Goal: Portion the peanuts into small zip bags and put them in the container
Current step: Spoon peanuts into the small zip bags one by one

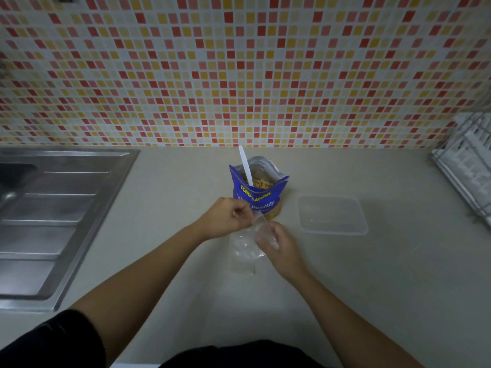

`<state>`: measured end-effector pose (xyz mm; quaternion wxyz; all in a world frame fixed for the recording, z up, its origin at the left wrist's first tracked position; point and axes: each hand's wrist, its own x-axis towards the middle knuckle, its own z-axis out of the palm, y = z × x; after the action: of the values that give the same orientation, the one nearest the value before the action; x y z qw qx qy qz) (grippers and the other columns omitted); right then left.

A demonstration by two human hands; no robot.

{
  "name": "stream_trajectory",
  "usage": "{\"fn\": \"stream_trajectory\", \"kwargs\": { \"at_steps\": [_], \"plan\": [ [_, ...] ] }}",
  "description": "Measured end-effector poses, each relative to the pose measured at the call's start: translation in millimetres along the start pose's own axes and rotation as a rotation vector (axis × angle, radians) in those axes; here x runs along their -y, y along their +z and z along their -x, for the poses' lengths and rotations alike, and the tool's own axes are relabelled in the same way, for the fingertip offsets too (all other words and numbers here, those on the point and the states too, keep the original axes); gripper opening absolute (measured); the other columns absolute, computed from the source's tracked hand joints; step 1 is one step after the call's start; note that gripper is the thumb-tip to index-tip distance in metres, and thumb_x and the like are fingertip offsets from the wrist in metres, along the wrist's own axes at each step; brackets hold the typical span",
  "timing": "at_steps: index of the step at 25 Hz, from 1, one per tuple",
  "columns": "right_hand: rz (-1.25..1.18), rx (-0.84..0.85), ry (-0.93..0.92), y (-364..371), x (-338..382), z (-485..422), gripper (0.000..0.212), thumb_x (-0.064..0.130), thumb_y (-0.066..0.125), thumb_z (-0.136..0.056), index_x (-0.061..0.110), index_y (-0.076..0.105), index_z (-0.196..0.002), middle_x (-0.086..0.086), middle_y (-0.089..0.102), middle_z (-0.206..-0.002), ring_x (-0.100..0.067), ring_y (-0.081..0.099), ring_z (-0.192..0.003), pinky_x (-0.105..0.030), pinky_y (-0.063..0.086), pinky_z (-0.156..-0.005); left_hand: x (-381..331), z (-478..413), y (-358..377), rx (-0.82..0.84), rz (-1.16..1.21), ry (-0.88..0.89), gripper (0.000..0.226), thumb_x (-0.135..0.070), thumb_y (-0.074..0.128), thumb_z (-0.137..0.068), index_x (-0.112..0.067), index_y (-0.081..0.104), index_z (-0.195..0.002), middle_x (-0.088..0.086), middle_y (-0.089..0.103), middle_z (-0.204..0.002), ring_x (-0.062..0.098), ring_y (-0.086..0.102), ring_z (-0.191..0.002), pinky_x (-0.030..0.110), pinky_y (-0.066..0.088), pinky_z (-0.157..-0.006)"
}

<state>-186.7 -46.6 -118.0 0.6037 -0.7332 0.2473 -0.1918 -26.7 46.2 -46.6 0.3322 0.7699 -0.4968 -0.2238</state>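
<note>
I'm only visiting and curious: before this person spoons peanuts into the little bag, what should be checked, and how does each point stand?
1. Peanut bag upright with its top open: ok.
2. Spoon standing in the peanuts, handle free to take: ok.
3. Small zip bag held by both the left hand and the right hand: ok.
4. Small zip bag's mouth pulled open: cannot tell.
5. Container on the counter beside the peanut bag: ok.
6. Spare bags lying under the hands: ok.

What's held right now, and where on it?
A small clear zip bag, pinched at its upper end: left hand on the top corner, right hand just below.
</note>
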Motion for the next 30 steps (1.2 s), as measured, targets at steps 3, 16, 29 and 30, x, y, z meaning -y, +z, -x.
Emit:
{"fn": "stream_trajectory", "kwargs": {
  "at_steps": [3, 16, 29, 30],
  "plan": [
    [-0.134, -0.052, 0.083, -2.4, 16.7, -10.0, 0.028, 0.010, 0.076, -0.073, 0.026, 0.058, -0.087, 0.006, 0.062, -0.075, 0.003, 0.059, -0.064, -0.015, 0.048, -0.065, 2.4, -1.0, -12.2, -0.015, 0.223, -0.088, 0.013, -0.020, 0.067, -0.076, -0.008, 0.073, -0.079, -0.011, 0.070, -0.069, -0.002, 0.060, -0.066, 0.015, 0.049, -0.067],
    [-0.177, 0.084, 0.226, -27.7, 17.3, -16.8, 0.059, 0.001, 0.072, -0.074, 0.022, 0.046, -0.121, -0.005, 0.064, -0.100, 0.000, 0.064, -0.075, -0.019, 0.051, -0.064, 25.2, 8.8, 0.2, -0.022, 0.491, -0.318, 0.025, 0.009, 0.058, -0.081, -0.006, 0.060, -0.101, 0.004, 0.063, -0.073, 0.008, 0.059, -0.060, 0.014, 0.051, -0.056],
    [0.551, 0.020, -0.278, -27.2, 19.2, -13.7, 0.073, 0.051, 0.070, -0.064, 0.016, 0.051, -0.126, 0.005, 0.053, -0.120, -0.007, 0.045, -0.110, -0.017, 0.032, -0.097, 16.3, -3.0, 9.0, 0.021, 0.358, -0.308, 0.023, 0.005, 0.060, -0.077, -0.015, 0.068, -0.071, 0.006, 0.065, -0.065, 0.003, 0.058, -0.050, 0.016, 0.050, -0.057],
    [0.592, 0.086, -0.257, -25.4, 20.3, -13.7, 0.084, 0.056, 0.071, -0.061, 0.017, 0.046, -0.131, 0.006, 0.049, -0.126, -0.007, 0.042, -0.114, -0.017, 0.029, -0.099, 13.0, -3.5, 9.6, 0.041, 0.364, -0.294, 0.020, 0.006, 0.059, -0.077, -0.012, 0.068, -0.073, 0.007, 0.064, -0.064, 0.003, 0.058, -0.049, 0.015, 0.050, -0.056]
  ]
}}
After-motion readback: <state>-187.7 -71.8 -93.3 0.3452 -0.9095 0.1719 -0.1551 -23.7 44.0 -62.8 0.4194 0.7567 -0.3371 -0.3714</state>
